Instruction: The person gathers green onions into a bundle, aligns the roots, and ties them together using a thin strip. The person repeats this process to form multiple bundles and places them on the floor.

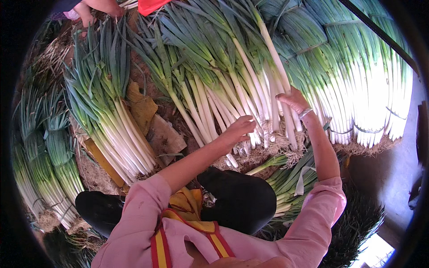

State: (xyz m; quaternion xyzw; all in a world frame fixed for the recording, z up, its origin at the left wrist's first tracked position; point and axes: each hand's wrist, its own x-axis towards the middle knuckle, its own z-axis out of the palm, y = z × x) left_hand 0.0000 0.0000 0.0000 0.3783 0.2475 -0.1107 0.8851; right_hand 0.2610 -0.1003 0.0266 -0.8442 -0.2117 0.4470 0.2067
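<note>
My right hand (pixel 295 102) is closed round the white stalk of a long green onion (pixel 278 60). That onion slants down, its leaves away from me and its roots toward me. Just left of it, my left hand (pixel 240 129) has its fingers curled beside the root ends of other stalks; what they hold, if anything, is hidden. A loose spread of green onions (pixel 203 105) lies under and beyond both hands, white ends toward me, with tangled pale roots (pixel 277 138) below my right hand.
Tied green onion bundles (pixel 357 80) stand at the right. A sorted pile (pixel 116 129) lies left, with more tied bundles (pixel 51 156) at the far left. More onions (pixel 290 183) lie by my dark-clad knee (pixel 243 196). Another person's hand (pixel 85 13) shows at the upper left.
</note>
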